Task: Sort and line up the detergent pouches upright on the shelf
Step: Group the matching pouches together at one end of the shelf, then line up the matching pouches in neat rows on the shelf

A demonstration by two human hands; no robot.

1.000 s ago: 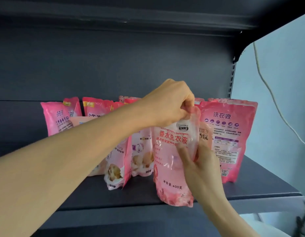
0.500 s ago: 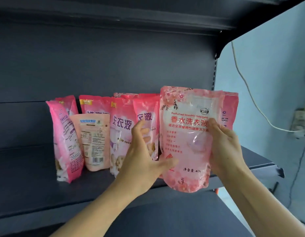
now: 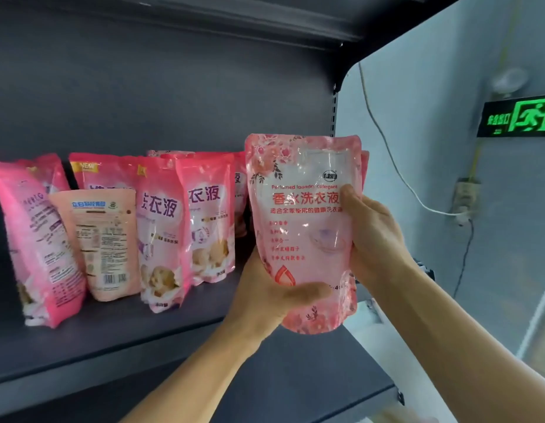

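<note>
Both hands [image 3: 373, 239] grip clear pink pouch [image 3: 301, 227] above shelf [image 3: 112, 340].

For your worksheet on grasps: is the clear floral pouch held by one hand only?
No: both the left hand and right hand grip the pouch.

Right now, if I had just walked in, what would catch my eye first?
First, the pale pink floral detergent pouch held upright at the centre, in front of the shelf, the left hand gripping its lower part and the right hand its right edge. Next, the bright pink pouches standing to its left on the dark shelf. Last, a glowing green exit sign on the wall at far right.
</note>
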